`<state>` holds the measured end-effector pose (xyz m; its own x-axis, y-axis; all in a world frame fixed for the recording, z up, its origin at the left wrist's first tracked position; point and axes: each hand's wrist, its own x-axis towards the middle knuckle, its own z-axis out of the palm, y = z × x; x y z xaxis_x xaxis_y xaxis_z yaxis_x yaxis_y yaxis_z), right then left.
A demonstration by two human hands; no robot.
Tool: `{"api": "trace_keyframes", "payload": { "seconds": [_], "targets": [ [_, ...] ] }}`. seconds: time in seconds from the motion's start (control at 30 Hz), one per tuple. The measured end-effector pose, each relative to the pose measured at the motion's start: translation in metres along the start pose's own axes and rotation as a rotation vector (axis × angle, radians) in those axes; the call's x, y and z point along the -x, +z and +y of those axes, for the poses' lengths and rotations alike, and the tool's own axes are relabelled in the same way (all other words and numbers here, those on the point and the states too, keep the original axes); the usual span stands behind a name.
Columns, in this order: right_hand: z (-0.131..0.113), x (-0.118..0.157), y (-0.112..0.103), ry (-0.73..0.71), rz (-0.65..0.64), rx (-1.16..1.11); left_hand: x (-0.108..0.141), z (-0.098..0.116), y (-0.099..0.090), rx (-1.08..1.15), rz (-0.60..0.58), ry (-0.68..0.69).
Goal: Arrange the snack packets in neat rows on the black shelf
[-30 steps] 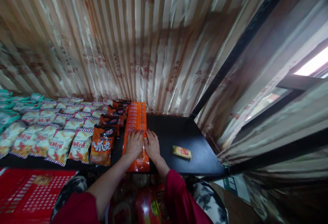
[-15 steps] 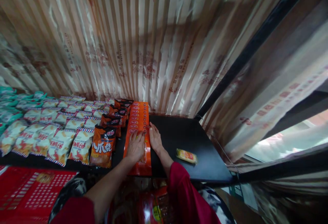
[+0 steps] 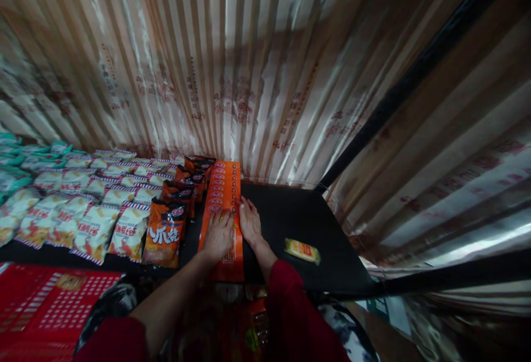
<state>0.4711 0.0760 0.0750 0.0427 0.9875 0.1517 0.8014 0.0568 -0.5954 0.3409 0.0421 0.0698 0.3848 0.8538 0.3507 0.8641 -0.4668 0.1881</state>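
A row of overlapping orange snack packets point(image 3: 221, 174) runs from the back of the black shelf to its front edge. My left hand point(image 3: 217, 236) lies on top of them, its fingers stretched forward and pressed to the packaging. Along their right edge rests my right hand point(image 3: 250, 221), fingers extended and touching the side. Neither hand is wrapped around anything. Just left of the row, black-and-orange snack bags point(image 3: 166, 232) stand one behind another. A small yellow wrapped snack point(image 3: 302, 250) lies alone on the shelf to the right.
Rows of white snack bags point(image 3: 97, 229) fill the shelf's left side, with green packets point(image 3: 14, 177) beyond them. A red plastic basket point(image 3: 53, 309) sits below at left. Pleated printed sheeting point(image 3: 249, 74) hangs behind the black shelf point(image 3: 286, 213). A dark post point(image 3: 385, 108) slants upward at right.
The view has shifted slightly, and the scene at right looks darker. Both hands stay at the orange packets with almost no movement.
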Motion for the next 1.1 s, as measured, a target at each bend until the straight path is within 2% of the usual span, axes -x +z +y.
{"api": "trace_keyframes", "payload": {
  "seconds": [0.4,0.9,1.1],
  "targets": [
    [0.001,0.000,0.001,0.004,-0.013,-0.033,0.000,0.005,0.000,-0.010,-0.020,-0.039],
    [0.007,0.001,0.006,-0.007,0.055,-0.134,0.002,0.006,-0.002,-0.010,-0.001,-0.049],
    [0.009,0.001,0.006,-0.004,0.084,-0.244,0.003,0.006,-0.001,-0.026,0.023,-0.039]
  ]
}}
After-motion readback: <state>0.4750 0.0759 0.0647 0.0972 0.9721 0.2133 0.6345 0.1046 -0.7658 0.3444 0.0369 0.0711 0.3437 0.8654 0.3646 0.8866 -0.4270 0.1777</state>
